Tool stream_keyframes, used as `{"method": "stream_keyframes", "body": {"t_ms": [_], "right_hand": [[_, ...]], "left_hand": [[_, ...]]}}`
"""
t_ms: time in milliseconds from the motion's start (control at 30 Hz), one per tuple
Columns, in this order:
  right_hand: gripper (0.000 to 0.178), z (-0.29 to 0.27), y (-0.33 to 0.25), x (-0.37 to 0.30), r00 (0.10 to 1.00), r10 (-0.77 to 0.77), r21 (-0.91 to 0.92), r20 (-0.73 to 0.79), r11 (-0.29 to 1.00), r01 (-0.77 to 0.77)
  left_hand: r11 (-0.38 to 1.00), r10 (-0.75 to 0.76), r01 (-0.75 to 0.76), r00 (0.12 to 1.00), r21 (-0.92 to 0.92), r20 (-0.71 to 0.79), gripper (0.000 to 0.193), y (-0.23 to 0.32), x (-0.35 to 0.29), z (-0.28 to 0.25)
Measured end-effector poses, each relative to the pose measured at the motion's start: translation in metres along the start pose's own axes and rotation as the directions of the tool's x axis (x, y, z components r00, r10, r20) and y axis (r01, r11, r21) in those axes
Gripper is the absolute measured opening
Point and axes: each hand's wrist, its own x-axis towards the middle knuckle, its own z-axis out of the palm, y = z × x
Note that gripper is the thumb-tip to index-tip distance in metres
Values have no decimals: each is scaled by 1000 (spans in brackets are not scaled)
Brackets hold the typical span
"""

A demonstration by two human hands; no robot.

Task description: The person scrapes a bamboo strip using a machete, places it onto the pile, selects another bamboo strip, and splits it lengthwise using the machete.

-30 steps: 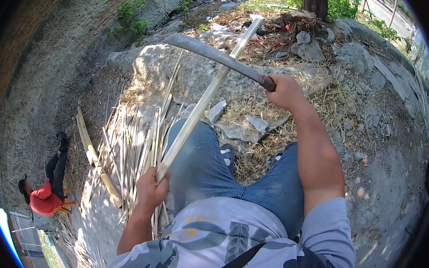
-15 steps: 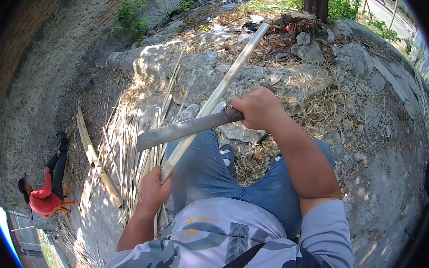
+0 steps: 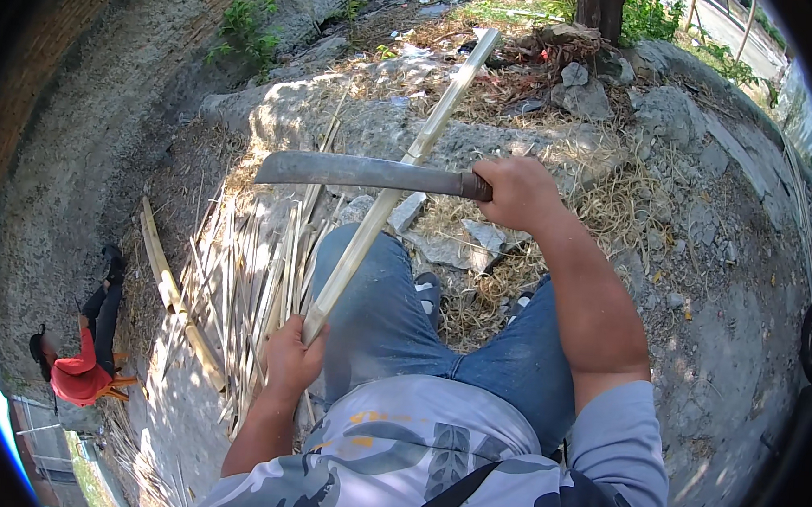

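Note:
My left hand [image 3: 294, 351] is closed round the near end of a long pale bamboo strip [image 3: 355, 255]. The strip slants up and away to the right, past my left knee. In my right hand [image 3: 518, 193] is the dark handle of a machete [image 3: 364, 172], gripped in a fist. Its broad grey blade points left and lies across the strip, hiding a short stretch of it. Whether blade and strip touch I cannot tell.
Many split bamboo strips [image 3: 269, 292] lie in a heap left of my legs, beside a thicker bamboo pole [image 3: 180, 300]. Curly shavings [image 3: 582, 195] and broken stones [image 3: 444, 246] cover the ground ahead. A person in red [image 3: 83, 373] sits at the far left.
My right hand has moved the machete farther along the strip, away from my left hand, and its blade has swung from slanting to nearly level. The strip has tilted slightly left.

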Motion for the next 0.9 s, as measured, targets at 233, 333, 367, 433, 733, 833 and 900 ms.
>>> {"method": "stream_keyframes", "body": {"t_ms": [233, 333, 367, 433, 733, 833, 900], "right_hand": [[16, 21, -35, 6, 953, -301, -19, 21, 953, 301], [18, 9, 13, 5, 999, -34, 25, -32, 999, 35], [21, 8, 33, 4, 986, 167, 94, -17, 982, -165], [20, 11, 51, 0, 970, 243, 140, -28, 961, -237], [22, 19, 18, 3, 996, 93, 74, -14, 993, -92], [21, 24, -10, 1, 996, -87, 41, 25, 995, 86], [21, 28, -23, 3, 984, -170, 29, 55, 985, 168]], "left_hand": [[996, -50, 49, 999, -78, -18, 33, 15, 11, 4], [999, 7, -9, 998, -40, -57, 33, -3, 9, -5], [1000, 23, -24, 997, -7, -78, 34, -6, 9, -8], [1000, 9, -10, 996, -11, -91, 34, -6, 9, -13], [999, 7, -12, 995, -51, -101, 33, -10, 5, 1], [1000, -17, 17, 998, -1, -64, 34, 2, 10, 2], [1000, -13, 15, 998, 23, -55, 34, 3, 11, 2]]}}
